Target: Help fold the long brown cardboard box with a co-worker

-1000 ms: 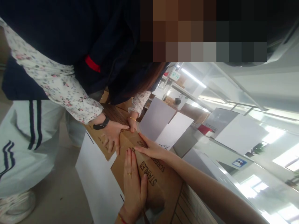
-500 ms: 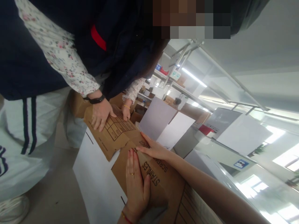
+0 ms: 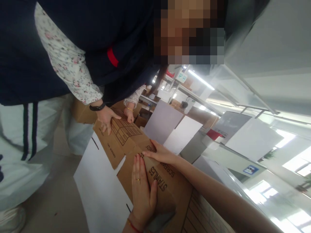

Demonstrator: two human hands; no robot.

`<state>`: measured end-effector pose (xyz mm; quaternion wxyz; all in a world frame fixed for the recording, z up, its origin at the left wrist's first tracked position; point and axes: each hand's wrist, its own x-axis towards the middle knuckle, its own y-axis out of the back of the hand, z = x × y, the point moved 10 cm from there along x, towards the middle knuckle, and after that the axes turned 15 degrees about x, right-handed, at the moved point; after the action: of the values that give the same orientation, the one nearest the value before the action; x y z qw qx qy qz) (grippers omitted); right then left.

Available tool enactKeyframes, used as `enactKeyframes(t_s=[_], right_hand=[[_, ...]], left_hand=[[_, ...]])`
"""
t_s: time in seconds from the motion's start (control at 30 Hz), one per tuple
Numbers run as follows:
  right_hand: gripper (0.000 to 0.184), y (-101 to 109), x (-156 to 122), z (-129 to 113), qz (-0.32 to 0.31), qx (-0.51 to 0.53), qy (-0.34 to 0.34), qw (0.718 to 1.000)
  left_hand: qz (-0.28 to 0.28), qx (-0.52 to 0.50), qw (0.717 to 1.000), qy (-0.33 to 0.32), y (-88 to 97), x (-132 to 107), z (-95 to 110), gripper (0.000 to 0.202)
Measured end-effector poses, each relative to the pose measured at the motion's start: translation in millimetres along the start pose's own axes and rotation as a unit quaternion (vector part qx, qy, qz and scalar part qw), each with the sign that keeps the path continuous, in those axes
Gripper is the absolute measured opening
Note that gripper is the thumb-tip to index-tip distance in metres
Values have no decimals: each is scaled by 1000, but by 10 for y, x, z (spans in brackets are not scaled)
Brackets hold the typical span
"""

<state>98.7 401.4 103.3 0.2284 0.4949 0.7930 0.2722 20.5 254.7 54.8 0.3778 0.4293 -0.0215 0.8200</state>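
Fingers extended and unclenched, a worker's left hand (image 3: 143, 194) and right hand (image 3: 165, 154) rest on a lettered brown carton (image 3: 134, 142) beside a white panel (image 3: 99, 184); a co-worker's hands (image 3: 107, 118) touch its far end.

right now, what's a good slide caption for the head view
Left hand and right hand lie on printed brown cardboard, with a co-worker's hands beyond.
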Motion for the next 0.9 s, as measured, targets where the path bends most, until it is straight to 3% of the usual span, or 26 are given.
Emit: enactKeyframes(t_s=[0.2, 0.4, 0.5, 0.63, 0.8, 0.9], right_hand=[[96, 20, -46, -30, -15, -32, -43, 998], [96, 187, -45, -71, -8, -23, -66, 998], [105, 259, -26, -64, -9, -11, -90, 996], [110, 347, -30, -30, -26, 23, -132, 991], [82, 426, -267, 92, -56, 94, -196, 974], [78, 434, -470, 157, -69, 119, -236, 962]], left_hand=[[-14, 12, 1000, 1, -17, 47, 26, 69], [-88, 73, 993, 19, 64, 338, 36, 67], [-144, 111, 980, 75, 126, 562, 18, 57], [-225, 176, 942, 179, 76, 835, 49, 55], [-349, 229, 864, 280, -115, 1061, 157, 78], [-387, 246, 831, 315, -161, 1198, 231, 83]])
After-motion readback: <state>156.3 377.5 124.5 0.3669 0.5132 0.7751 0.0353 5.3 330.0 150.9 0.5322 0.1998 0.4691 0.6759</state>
